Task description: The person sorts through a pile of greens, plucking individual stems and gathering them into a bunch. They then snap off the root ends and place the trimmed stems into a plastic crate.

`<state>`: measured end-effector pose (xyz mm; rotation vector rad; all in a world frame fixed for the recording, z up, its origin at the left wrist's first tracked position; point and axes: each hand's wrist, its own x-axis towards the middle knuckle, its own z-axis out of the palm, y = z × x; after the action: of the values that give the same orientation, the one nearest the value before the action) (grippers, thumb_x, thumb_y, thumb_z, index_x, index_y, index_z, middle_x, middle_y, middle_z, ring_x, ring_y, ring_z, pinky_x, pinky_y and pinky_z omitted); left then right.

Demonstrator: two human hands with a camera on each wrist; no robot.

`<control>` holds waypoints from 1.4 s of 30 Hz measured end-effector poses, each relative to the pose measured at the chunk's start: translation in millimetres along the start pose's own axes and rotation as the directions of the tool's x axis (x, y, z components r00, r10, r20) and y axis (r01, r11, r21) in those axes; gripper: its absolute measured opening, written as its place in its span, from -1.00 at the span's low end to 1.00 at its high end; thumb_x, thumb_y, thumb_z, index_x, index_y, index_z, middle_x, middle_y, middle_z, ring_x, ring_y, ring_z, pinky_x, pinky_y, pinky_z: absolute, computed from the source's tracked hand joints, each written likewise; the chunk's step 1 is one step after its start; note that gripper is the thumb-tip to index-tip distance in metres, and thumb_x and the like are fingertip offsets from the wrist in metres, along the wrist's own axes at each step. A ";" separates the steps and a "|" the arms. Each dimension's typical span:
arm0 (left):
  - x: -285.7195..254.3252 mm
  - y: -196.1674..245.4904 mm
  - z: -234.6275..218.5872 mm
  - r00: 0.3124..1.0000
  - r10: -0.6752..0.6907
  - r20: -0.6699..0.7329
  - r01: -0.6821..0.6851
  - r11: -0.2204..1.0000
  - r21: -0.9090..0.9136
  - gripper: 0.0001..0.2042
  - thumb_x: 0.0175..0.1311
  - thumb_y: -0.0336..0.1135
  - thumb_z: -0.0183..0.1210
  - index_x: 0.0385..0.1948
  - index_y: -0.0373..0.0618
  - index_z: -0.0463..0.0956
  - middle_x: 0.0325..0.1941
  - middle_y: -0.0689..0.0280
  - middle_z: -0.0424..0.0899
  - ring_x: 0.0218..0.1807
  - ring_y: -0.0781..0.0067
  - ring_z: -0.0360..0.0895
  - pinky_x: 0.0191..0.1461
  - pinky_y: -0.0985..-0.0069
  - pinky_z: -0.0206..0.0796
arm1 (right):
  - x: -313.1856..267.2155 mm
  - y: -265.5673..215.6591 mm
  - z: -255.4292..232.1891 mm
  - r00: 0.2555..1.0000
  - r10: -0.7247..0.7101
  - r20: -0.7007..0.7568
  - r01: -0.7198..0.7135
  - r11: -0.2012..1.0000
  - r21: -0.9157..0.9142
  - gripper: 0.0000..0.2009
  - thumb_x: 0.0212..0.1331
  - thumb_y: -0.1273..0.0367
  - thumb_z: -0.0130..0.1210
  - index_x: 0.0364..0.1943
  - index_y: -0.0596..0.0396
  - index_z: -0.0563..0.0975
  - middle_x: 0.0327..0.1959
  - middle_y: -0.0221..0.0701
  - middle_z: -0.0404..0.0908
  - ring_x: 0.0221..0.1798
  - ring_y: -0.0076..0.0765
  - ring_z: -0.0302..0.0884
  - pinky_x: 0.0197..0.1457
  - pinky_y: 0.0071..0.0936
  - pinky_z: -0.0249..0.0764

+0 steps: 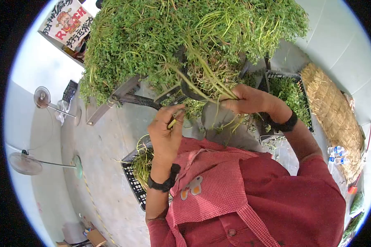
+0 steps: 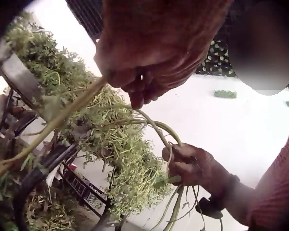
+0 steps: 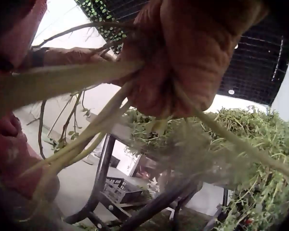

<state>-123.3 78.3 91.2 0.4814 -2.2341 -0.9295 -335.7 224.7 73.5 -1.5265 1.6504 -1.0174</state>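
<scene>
The right hand [image 1: 251, 100] pinches a small bunch of long green stems [image 1: 210, 76] in the head view; their ends hang below the fingers. To its left, the left hand [image 1: 167, 129] has curled fingers around a short piece of yellow-green stem [image 1: 172, 123]. Seen from the left wrist, the left hand [image 2: 154, 43] holds a thick stem [image 2: 62, 115], with the right hand [image 2: 197, 168] gripping its bunch lower down. In the right wrist view the stems pass through the right hand [image 3: 178, 57]. A large heap of leafy greens [image 1: 152, 45] lies just beyond both hands.
Black metal frame bars [image 1: 140, 100] stand under the heap. A black crate with stems [image 1: 132, 177] is at lower left, and another crate with greens [image 1: 290, 92] is at right. Beyond it lies a rolled straw mat [image 1: 332, 119]. A printed sign [image 1: 68, 22] stands at upper left.
</scene>
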 end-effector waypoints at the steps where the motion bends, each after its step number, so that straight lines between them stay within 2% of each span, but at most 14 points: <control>1: 1.2 4.7 0.6 0.994 0.107 -0.006 -0.107 0.993 0.040 -0.82 0.11 -0.55 0.08 -0.25 -0.17 0.56 -0.25 0.27 0.59 -0.27 0.54 0.49 -0.19 0.64 0.31 | -1.5 -4.4 -2.0 0.996 0.094 -0.003 -0.094 0.995 0.013 -0.68 0.20 0.15 -0.03 -0.42 0.16 0.50 -0.71 -0.54 0.30 -0.62 -0.66 0.21 -0.61 -0.54 0.16; 3: 3.2 10.6 6.2 0.978 0.211 -0.005 -0.210 0.974 0.080 -0.79 0.10 -0.56 0.07 -0.23 -0.14 0.55 -0.20 0.26 0.58 -0.23 0.50 0.50 -0.17 0.63 0.32 | -1.7 -1.8 -1.0 0.986 0.162 -0.025 -0.160 0.984 0.077 -0.68 0.18 0.14 0.00 -0.46 0.14 0.49 -0.72 -0.57 0.28 -0.62 -0.68 0.20 -0.63 -0.55 0.15; 5: 7.7 14.8 13.5 0.916 0.400 -0.009 -0.397 0.911 0.113 -0.57 -0.21 -0.67 0.10 -0.17 -0.10 0.54 -0.08 0.20 0.53 -0.17 0.22 0.48 -0.13 0.45 0.38 | -4.0 -1.9 -4.3 0.993 0.117 0.019 -0.118 0.991 0.066 -0.69 0.17 0.16 0.01 -0.47 0.14 0.49 -0.72 -0.58 0.28 -0.62 -0.69 0.20 -0.62 -0.56 0.16; 10: 12.7 12.7 21.1 0.879 0.427 0.213 -0.475 0.826 0.305 -0.52 -0.16 -0.61 0.10 -0.06 -0.03 0.48 -0.03 0.22 0.49 -0.08 0.20 0.46 -0.13 0.40 0.39 | -3.7 -1.9 -1.1 0.996 -0.006 0.091 -0.002 0.996 0.094 -0.73 0.15 0.21 0.03 -0.46 0.17 0.48 -0.69 -0.58 0.30 -0.58 -0.69 0.22 -0.56 -0.54 0.21; 16: 6.4 13.4 25.2 0.851 0.372 0.372 -0.511 0.751 0.418 -0.47 -0.18 -0.54 0.13 0.01 -0.01 0.41 -0.18 0.23 0.46 -0.17 0.18 0.46 -0.20 0.36 0.40 | -4.1 2.2 -0.4 0.989 -0.140 -0.045 0.138 0.989 -0.046 -0.77 0.14 0.29 0.06 -0.40 0.23 0.47 -0.68 -0.54 0.29 -0.57 -0.64 0.20 -0.54 -0.52 0.21; 19: 4.4 6.4 31.9 0.839 0.371 0.397 -0.534 0.699 0.475 -0.53 -0.17 -0.49 0.15 -0.06 -0.08 0.41 -0.21 0.23 0.45 -0.21 0.19 0.47 -0.28 0.35 0.40 | -7.3 -4.1 -3.4 0.994 -0.106 -0.029 0.103 0.991 -0.087 -0.77 0.15 0.29 0.06 -0.41 0.22 0.46 -0.68 -0.45 0.29 -0.57 -0.61 0.18 -0.52 -0.50 0.22; 21: -2.0 -0.5 37.2 0.843 0.352 0.407 -0.528 0.685 0.502 -0.58 -0.16 -0.46 0.15 -0.11 -0.12 0.41 -0.21 0.22 0.44 -0.23 0.20 0.47 -0.32 0.34 0.40 | -5.8 1.1 -0.4 1.000 -0.005 -0.030 -0.001 0.985 -0.172 -0.72 0.12 0.22 0.05 -0.35 0.20 0.51 -0.61 -0.17 0.46 -0.58 -0.34 0.36 -0.44 -0.36 0.32; 24: -4.1 -4.5 43.8 0.882 0.331 0.336 -0.468 0.692 0.550 -0.70 -0.13 -0.46 0.15 -0.25 -0.14 0.41 -0.25 0.20 0.45 -0.30 0.17 0.49 -0.36 0.31 0.40 | -3.6 -6.2 7.3 0.991 -0.066 -0.118 0.043 0.980 -0.193 -0.73 0.13 0.23 0.04 -0.38 0.21 0.50 -0.64 -0.16 0.44 -0.59 -0.34 0.38 -0.46 -0.37 0.32; 28: -6.3 -5.0 50.7 0.972 0.184 0.149 -0.225 0.914 0.338 -0.80 -0.01 -0.48 0.08 -0.30 -0.19 0.38 -0.41 0.12 0.47 -0.40 0.09 0.49 -0.38 0.29 0.36 | -1.6 -15.6 19.0 0.986 -0.066 -0.153 0.033 0.978 -0.207 -0.74 0.12 0.23 0.04 -0.43 0.21 0.48 -0.65 -0.13 0.42 -0.60 -0.26 0.41 -0.49 -0.34 0.32; 30: -5.7 -8.5 53.7 0.992 0.088 0.088 -0.109 0.952 0.285 -0.82 0.03 -0.49 0.05 -0.30 -0.22 0.38 -0.45 0.08 0.47 -0.42 0.07 0.49 -0.39 0.30 0.34 | -1.1 -18.1 29.6 0.964 -0.191 -0.183 0.093 0.893 -0.441 -0.71 0.12 0.20 0.04 -0.51 0.18 0.46 -0.68 -0.12 0.38 -0.58 -0.12 0.42 -0.49 -0.29 0.32; 33: -4.8 -26.7 53.4 0.998 -0.061 -0.020 0.062 0.997 0.039 -0.87 0.23 -0.38 -0.06 -0.29 -0.23 0.35 -0.60 0.17 0.48 -0.63 0.32 0.45 -0.52 0.46 0.31 | -4.6 -29.1 47.0 0.943 -0.305 -0.130 0.215 0.860 -0.462 -0.69 0.09 0.19 0.07 -0.56 0.17 0.45 -0.72 -0.14 0.36 -0.62 -0.03 0.36 -0.52 -0.23 0.27; 35: -3.0 -71.7 40.3 0.940 -0.340 0.032 0.331 0.884 -0.330 -0.87 0.30 -0.36 -0.10 -0.31 -0.22 0.36 -0.64 0.29 0.45 -0.62 0.50 0.39 -0.55 0.56 0.23 | -7.1 -25.0 52.3 0.907 -0.412 -0.088 0.330 0.823 -0.462 -0.71 0.08 0.20 0.11 -0.54 0.19 0.47 -0.74 -0.16 0.34 -0.68 -0.06 0.33 -0.57 -0.27 0.23; 38: -8.6 -55.3 16.7 0.965 -0.262 -0.001 0.256 0.946 -0.197 -0.84 0.35 -0.32 -0.13 -0.35 -0.20 0.36 -0.66 0.41 0.37 -0.63 0.65 0.26 -0.58 0.68 0.11 | 3.2 -11.3 37.6 0.991 -0.136 0.004 0.128 0.922 -0.366 -0.67 0.05 0.13 0.13 -0.39 0.14 0.45 -0.59 -0.15 0.42 -0.50 -0.04 0.43 -0.45 -0.27 0.30; 42: -9.4 -41.8 -8.1 0.927 -0.371 -0.049 0.301 0.816 -0.493 -0.85 0.32 -0.31 -0.07 -0.43 -0.13 0.36 -0.62 0.43 0.35 -0.57 0.63 0.29 -0.52 0.65 0.16 | 6.6 -10.7 27.3 0.975 -0.220 0.022 0.215 0.924 -0.315 -0.66 0.04 0.14 0.13 -0.38 0.16 0.41 -0.53 -0.13 0.43 -0.43 0.01 0.42 -0.39 -0.24 0.27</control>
<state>-107.5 51.2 60.9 0.6967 -1.7241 -1.5317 -307.3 215.1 70.1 -1.9537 1.7451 -0.9071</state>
